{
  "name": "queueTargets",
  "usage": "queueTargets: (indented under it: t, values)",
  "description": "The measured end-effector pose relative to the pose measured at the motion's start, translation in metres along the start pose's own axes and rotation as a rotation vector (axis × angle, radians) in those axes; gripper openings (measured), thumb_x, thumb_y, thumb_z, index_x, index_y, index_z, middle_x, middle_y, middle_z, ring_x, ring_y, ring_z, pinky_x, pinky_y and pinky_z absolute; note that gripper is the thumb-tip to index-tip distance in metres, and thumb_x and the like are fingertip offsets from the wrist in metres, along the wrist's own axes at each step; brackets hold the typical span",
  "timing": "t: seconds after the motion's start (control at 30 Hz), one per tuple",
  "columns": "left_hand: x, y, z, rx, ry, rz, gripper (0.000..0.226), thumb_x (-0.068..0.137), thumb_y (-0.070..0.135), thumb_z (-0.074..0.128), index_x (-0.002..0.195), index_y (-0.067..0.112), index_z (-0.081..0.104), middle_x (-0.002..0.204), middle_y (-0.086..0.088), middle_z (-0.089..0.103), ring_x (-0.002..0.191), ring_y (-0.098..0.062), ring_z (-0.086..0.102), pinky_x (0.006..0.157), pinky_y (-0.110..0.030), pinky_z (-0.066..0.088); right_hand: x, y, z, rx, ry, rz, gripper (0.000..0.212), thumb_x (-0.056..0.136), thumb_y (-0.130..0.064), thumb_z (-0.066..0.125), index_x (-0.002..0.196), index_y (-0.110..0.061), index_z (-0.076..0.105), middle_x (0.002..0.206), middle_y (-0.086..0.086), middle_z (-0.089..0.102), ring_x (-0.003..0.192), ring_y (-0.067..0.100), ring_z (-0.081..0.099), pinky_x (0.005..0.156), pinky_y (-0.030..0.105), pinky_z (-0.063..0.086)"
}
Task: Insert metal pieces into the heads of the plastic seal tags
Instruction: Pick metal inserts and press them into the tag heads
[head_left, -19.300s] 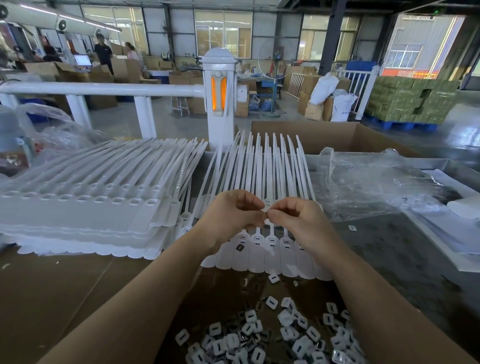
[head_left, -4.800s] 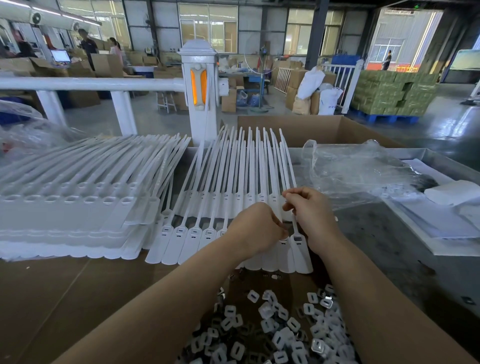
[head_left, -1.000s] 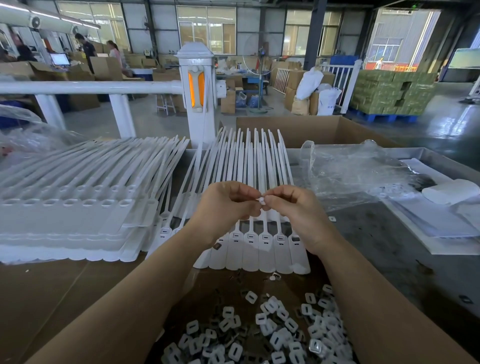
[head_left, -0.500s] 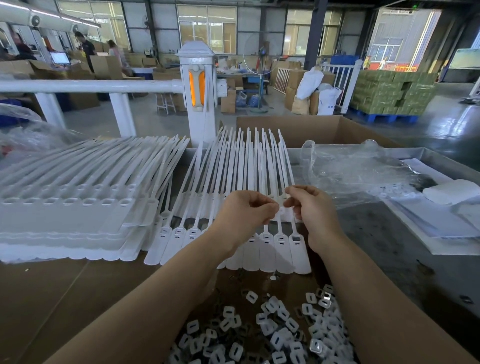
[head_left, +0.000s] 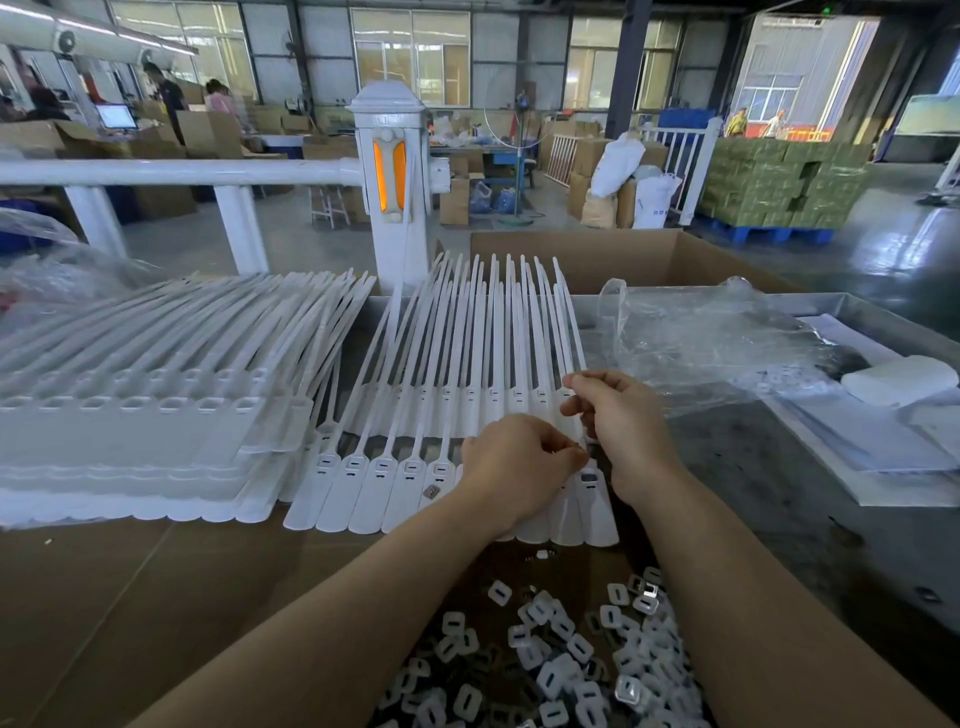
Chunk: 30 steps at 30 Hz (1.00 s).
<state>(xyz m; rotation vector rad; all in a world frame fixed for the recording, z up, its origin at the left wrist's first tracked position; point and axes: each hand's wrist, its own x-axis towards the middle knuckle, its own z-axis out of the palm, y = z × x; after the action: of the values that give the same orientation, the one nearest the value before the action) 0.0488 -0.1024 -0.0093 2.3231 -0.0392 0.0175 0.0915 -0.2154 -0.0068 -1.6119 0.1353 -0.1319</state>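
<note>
A joined row of white plastic seal tags (head_left: 395, 483) lies in front of me, heads near me and thin tails fanning away. My left hand (head_left: 514, 467) rests on the row's right part, its fingertips pinched together at a tag head. What it pinches is too small to tell. My right hand (head_left: 618, 421) sits just right of it, holding the thin strap of the rightmost tag (head_left: 592, 499). A loose metal piece (head_left: 431, 491) lies on one tag. A pile of small white and metal pieces (head_left: 550, 670) lies between my forearms.
A thick stack of tag sheets (head_left: 130, 431) fills the left on brown cardboard (head_left: 130, 597). Crumpled clear plastic (head_left: 701, 343) and white sheets (head_left: 883, 436) lie in a metal tray on the right. An open carton (head_left: 597, 260) and a white railing post (head_left: 395, 182) stand behind.
Both hands moved down and right from mid-air over the row's middle to its right end. The left hand now presses at a tag head and the right holds the last strap.
</note>
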Motion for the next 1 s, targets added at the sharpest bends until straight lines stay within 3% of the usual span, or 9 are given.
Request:
queueTargets:
  t: [0.13, 0.3, 0.43, 0.63, 0.73, 0.87, 1.0]
  values:
    - [0.002, -0.001, 0.006, 0.11, 0.031, 0.018, 0.025, 0.093, 0.047, 0.058, 0.098, 0.03, 0.074, 0.096, 0.012, 0.071, 0.107, -0.015, 0.058, 0.105, -0.044, 0.029, 0.0, 0.0, 0.0, -0.016, -0.003, -0.011, 0.009, 0.093, -0.024, 0.063, 0.09, -0.021, 0.071, 0.062, -0.009, 0.066, 0.059, 0.006, 0.052, 0.059, 0.029, 0.041]
    - [0.005, -0.003, 0.006, 0.127, 0.025, 0.029, 0.025, 0.092, 0.047, 0.056, 0.089, 0.029, 0.073, 0.095, 0.01, 0.071, 0.108, -0.016, 0.057, 0.097, -0.04, 0.027, 0.002, 0.001, 0.001, -0.015, -0.003, -0.016, 0.009, 0.093, -0.024, 0.064, 0.09, -0.02, 0.071, 0.06, -0.01, 0.067, 0.063, 0.005, 0.054, 0.072, 0.032, 0.042]
    - [0.006, -0.002, 0.005, 0.16, 0.016, 0.022, 0.023, 0.093, 0.046, 0.055, 0.086, 0.03, 0.071, 0.085, 0.008, 0.069, 0.102, -0.018, 0.058, 0.098, -0.041, 0.028, 0.002, 0.001, 0.001, -0.018, -0.003, -0.023, 0.009, 0.093, -0.023, 0.063, 0.091, -0.02, 0.071, 0.06, -0.01, 0.067, 0.066, 0.007, 0.056, 0.074, 0.032, 0.042]
    - [0.004, -0.001, 0.004, 0.184, -0.003, 0.034, 0.022, 0.092, 0.045, 0.055, 0.089, 0.029, 0.07, 0.092, 0.009, 0.069, 0.104, -0.017, 0.057, 0.099, -0.042, 0.029, 0.001, 0.002, 0.001, -0.01, -0.004, -0.016, 0.009, 0.094, -0.022, 0.063, 0.093, -0.017, 0.071, 0.06, -0.009, 0.066, 0.055, -0.001, 0.055, 0.072, 0.03, 0.042]
    - [0.002, 0.0, 0.001, 0.178, -0.008, 0.075, 0.014, 0.091, 0.044, 0.058, 0.08, 0.036, 0.062, 0.085, 0.014, 0.064, 0.099, -0.014, 0.057, 0.1, -0.044, 0.03, 0.0, 0.002, 0.001, -0.01, 0.002, -0.01, 0.009, 0.094, -0.022, 0.063, 0.092, -0.018, 0.071, 0.061, -0.009, 0.067, 0.058, 0.002, 0.055, 0.068, 0.029, 0.041]
    - [-0.001, 0.003, -0.002, 0.27, 0.033, 0.175, 0.01, 0.091, 0.041, 0.058, 0.087, 0.037, 0.067, 0.084, 0.014, 0.061, 0.099, -0.016, 0.056, 0.103, -0.046, 0.03, -0.001, 0.001, 0.001, -0.006, 0.002, -0.015, 0.008, 0.094, -0.02, 0.063, 0.092, -0.017, 0.07, 0.065, -0.006, 0.068, 0.067, 0.009, 0.058, 0.07, 0.03, 0.042]
    - [-0.004, 0.004, -0.002, 0.404, 0.112, 0.318, 0.018, 0.094, 0.038, 0.055, 0.095, 0.033, 0.072, 0.091, 0.011, 0.061, 0.099, -0.018, 0.052, 0.091, -0.039, 0.028, -0.002, -0.001, 0.001, -0.002, -0.005, -0.005, 0.009, 0.094, -0.02, 0.063, 0.093, -0.016, 0.071, 0.066, -0.004, 0.067, 0.063, 0.009, 0.055, 0.073, 0.034, 0.043]
